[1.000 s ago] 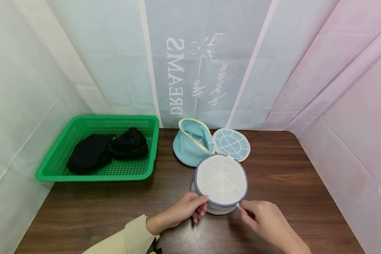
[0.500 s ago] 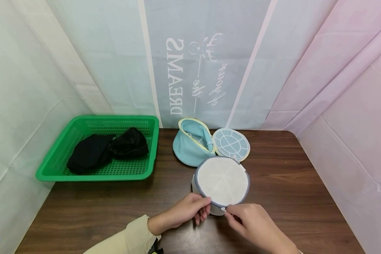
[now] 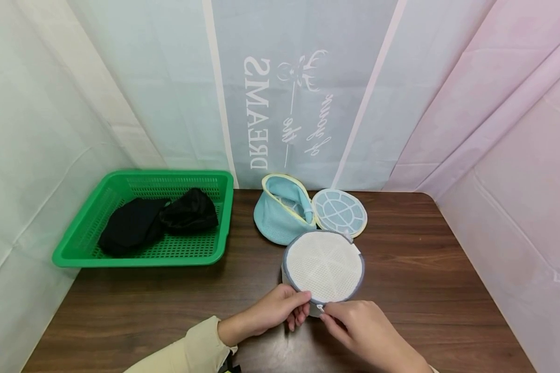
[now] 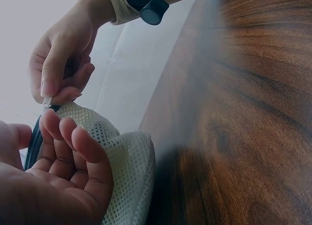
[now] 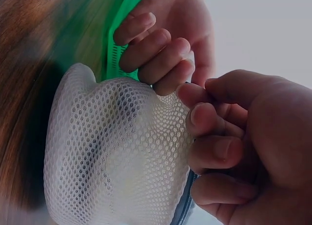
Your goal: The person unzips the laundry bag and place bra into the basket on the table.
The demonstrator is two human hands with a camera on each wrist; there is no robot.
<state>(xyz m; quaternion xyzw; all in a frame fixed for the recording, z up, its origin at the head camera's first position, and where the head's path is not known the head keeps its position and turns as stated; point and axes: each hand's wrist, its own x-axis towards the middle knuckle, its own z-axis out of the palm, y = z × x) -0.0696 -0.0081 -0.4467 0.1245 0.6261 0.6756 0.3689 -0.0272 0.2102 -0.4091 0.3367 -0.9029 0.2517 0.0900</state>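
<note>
A round white mesh laundry bag (image 3: pixel 325 267) with a grey zippered rim stands on the table in front of me. My left hand (image 3: pixel 282 308) pinches its rim at the near left, thumb on top and fingers below. Just to the right, my right hand (image 3: pixel 361 326) pinches the small white zipper pull (image 3: pixel 320 307) at the near edge. The left wrist view shows that pull (image 4: pixel 47 102) between thumb and forefinger, close to the left fingertips. From the right wrist view the mesh side wall (image 5: pixel 117 152) looks slightly dented, with something darker showing faintly through it.
Behind the bag lie an opened light blue mesh bag (image 3: pixel 282 220) with yellow trim and its round lid (image 3: pixel 339 211). A green plastic basket (image 3: pixel 214 254) at the left holds two black cloth items (image 3: pixel 133 225). Printed curtains (image 3: pixel 303 31) enclose the brown table (image 3: pixel 420 269).
My right hand has drawn the zipper pull leftward along the near rim, towards my left hand. The white bag has turned slightly, its tag now at the far right. My left hand keeps its hold.
</note>
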